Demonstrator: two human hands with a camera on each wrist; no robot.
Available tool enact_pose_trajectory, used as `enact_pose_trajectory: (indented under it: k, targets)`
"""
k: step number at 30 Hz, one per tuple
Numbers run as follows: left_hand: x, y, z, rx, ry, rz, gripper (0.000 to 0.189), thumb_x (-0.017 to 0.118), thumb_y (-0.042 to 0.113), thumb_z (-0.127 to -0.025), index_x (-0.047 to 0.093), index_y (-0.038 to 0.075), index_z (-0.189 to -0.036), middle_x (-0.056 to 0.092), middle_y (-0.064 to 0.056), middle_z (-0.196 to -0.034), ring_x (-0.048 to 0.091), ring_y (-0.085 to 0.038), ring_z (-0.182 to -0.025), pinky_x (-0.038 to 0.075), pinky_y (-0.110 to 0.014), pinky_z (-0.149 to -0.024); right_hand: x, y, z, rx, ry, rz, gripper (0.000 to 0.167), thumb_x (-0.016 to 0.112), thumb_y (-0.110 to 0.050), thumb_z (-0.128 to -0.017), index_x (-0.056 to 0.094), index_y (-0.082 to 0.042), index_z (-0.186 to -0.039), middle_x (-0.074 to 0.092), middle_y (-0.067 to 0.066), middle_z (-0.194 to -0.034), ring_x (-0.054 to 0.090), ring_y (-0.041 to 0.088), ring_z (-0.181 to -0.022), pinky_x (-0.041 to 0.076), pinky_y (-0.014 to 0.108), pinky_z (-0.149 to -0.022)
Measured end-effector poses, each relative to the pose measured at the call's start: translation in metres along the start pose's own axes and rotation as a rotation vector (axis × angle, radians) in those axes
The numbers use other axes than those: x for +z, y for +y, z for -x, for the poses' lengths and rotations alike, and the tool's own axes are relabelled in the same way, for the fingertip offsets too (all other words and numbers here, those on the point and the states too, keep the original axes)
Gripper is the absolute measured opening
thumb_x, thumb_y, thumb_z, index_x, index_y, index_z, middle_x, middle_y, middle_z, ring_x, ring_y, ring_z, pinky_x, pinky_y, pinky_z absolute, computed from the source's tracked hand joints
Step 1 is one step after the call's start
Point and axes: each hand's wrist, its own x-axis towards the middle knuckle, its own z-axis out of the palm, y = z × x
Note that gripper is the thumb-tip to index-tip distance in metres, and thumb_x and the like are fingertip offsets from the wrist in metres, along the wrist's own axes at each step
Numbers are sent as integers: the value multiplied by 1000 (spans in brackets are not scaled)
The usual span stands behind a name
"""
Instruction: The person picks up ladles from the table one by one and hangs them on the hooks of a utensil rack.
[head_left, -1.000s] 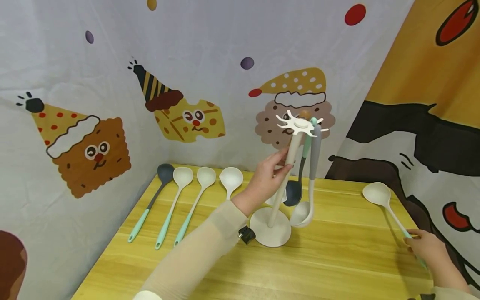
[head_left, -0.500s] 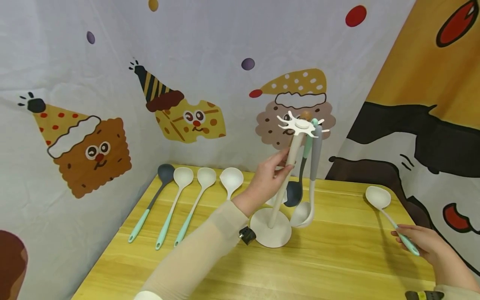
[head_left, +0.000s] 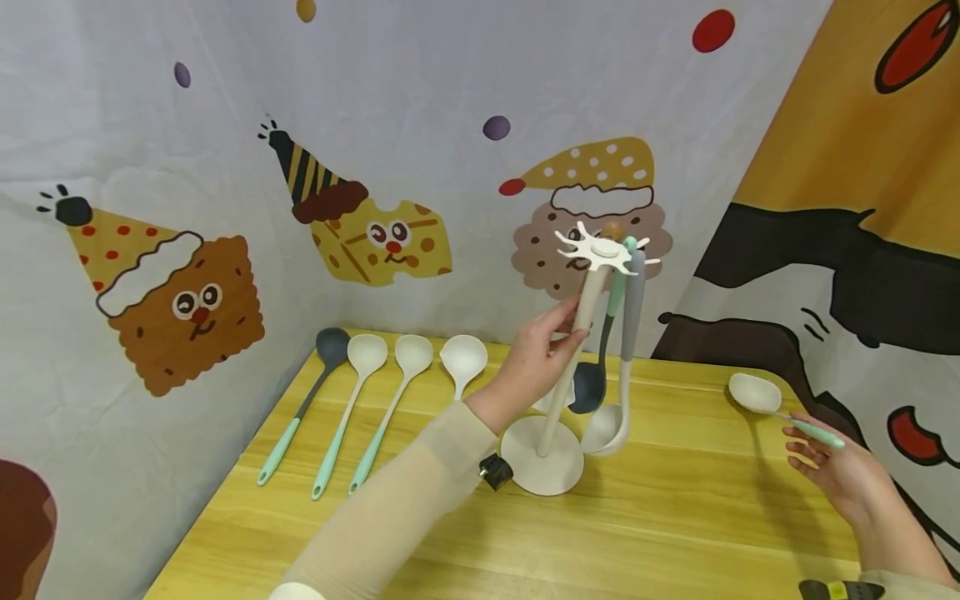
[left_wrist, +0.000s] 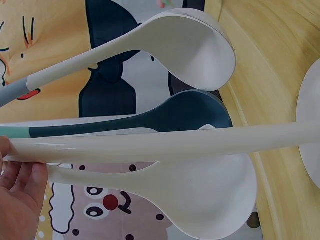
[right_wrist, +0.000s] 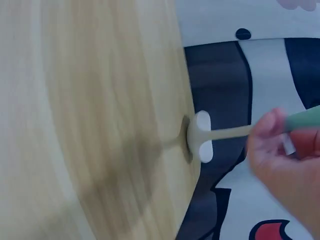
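Observation:
My left hand [head_left: 528, 354] grips the upper post of a cream utensil stand [head_left: 542, 467] with a white hooked top. Hanging from its hooks are a white ladle with a grey handle [head_left: 632, 308] and a dark blue ladle with a mint handle [head_left: 588, 387]. Behind the post, in the left wrist view, another white utensil [left_wrist: 210, 195] hangs, partly covered. Over at the right, my right hand [head_left: 843, 475] pinches a white ladle [head_left: 755, 393] by its mint handle [right_wrist: 305, 118]. This ladle's bowl is near the table's far right corner, its handle end tipped up.
A dark spoon [head_left: 332, 348] and white ones [head_left: 366, 357], [head_left: 412, 357] with mint handles lie in a row at the left. Another white utensil [head_left: 463, 357] lies beside them, partly behind my left arm. A cartoon-printed cloth [head_left: 420, 100] hangs behind the wooden table [head_left: 660, 533].
My right hand has raised the ladle's handle end and brought it slightly leftward, tilting the ladle more steeply. The left hand and stand have stayed in place.

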Motion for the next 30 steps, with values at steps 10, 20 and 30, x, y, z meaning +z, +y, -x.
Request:
enact_pose_trajectory:
  k: [10,20,30]
  targets:
    - [-1,2,1,-1,-11,-2,46,55,13,-96,43,5,-140,61,-12,-111,63,-19,-100,52,-15,-86,47,-21,-5,-376,685,378,23,59,-26,-93,68,-16,-111,56,-21,-86,52,-7,-80,42,-1,-69]
    - [0,0,0,-1,-7,2,47,55,13,-95,44,5,-140,61,-13,-110,63,-20,-100,52,-15,-85,81,-41,-8,-479,616,132,38,55,-19,-94,56,-15,-132,54,1,-93,62,3,-73,49,3,-70]
    - [0,-1,1,14,6,11,48,56,13,-95,43,7,-141,60,-13,-110,63,-20,-100,52,-15,-85,108,-43,-3,-722,641,598,56,50,-7,-97,34,-28,-146,58,-10,-84,57,-3,-58,51,7,-58]
